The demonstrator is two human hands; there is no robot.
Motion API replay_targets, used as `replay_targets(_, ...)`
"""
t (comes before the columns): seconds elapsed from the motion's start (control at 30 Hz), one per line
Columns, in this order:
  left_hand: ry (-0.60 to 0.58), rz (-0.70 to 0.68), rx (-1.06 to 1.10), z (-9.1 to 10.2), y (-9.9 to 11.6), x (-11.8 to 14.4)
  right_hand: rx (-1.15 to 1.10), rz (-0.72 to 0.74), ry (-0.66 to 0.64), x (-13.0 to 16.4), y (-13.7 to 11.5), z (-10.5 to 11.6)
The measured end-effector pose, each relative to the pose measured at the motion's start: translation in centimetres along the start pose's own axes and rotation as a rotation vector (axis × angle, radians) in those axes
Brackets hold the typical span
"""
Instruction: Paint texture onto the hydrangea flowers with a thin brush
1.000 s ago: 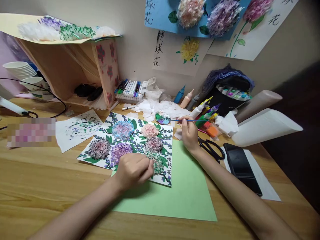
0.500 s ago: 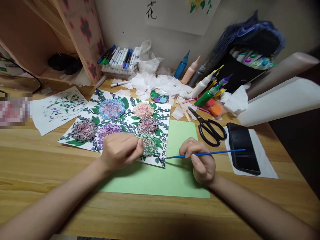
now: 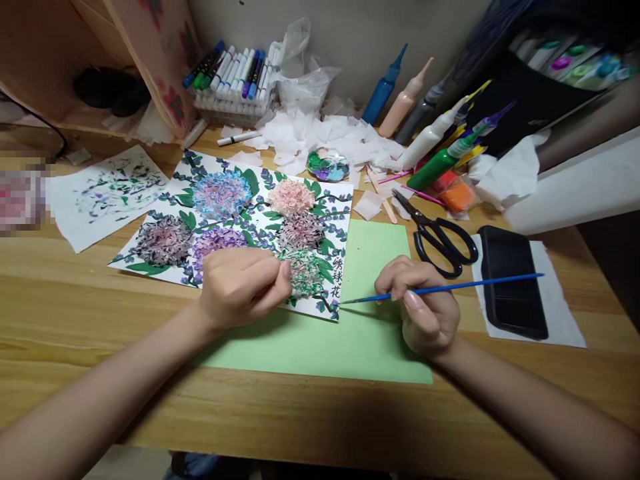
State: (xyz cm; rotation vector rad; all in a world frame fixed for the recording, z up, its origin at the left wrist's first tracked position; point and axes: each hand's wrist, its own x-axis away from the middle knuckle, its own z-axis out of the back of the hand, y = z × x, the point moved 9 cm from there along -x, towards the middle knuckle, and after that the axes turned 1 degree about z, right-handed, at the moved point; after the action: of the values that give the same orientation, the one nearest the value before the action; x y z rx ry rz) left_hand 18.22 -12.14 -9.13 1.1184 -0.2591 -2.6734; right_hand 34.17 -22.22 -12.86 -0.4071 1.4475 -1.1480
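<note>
My left hand (image 3: 245,285) is closed in a fist over the lower edge of a flower painting (image 3: 313,308); nothing shows in its fingers, though the inside is hidden. Fluffy blue, pink, purple, grey and green blooms cover the white sheet, with green leaves, dark stems and Chinese characters at the right. My right hand (image 3: 425,303) pinches a thin blue paintbrush (image 3: 480,282), held nearly level, its tip just beside the painting's lower right corner. Beneath both hands lies a light green sheet (image 3: 320,357), partly covered by the painting.
Black scissors (image 3: 440,243) and a black phone (image 3: 505,253) on white paper lie to the right. Behind are a paint palette (image 3: 327,165), torn tissue (image 3: 290,143), paint bottles (image 3: 383,87) and a marker box (image 3: 233,103). A paint-spotted paper (image 3: 110,193) lies left.
The camera view has tilted downward, so the wall sheet has left the frame. Both hands keep nearly the same pose; the brush tip remains near the painting's corner.
</note>
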Motion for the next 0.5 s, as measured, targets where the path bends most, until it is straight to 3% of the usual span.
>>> replay_targets(0.5, -0.001, -0.008, -0.009, 0.16, 0.16, -0.3, 0.014, 0.008, -0.001, -0.03, 0.07, -0.04)
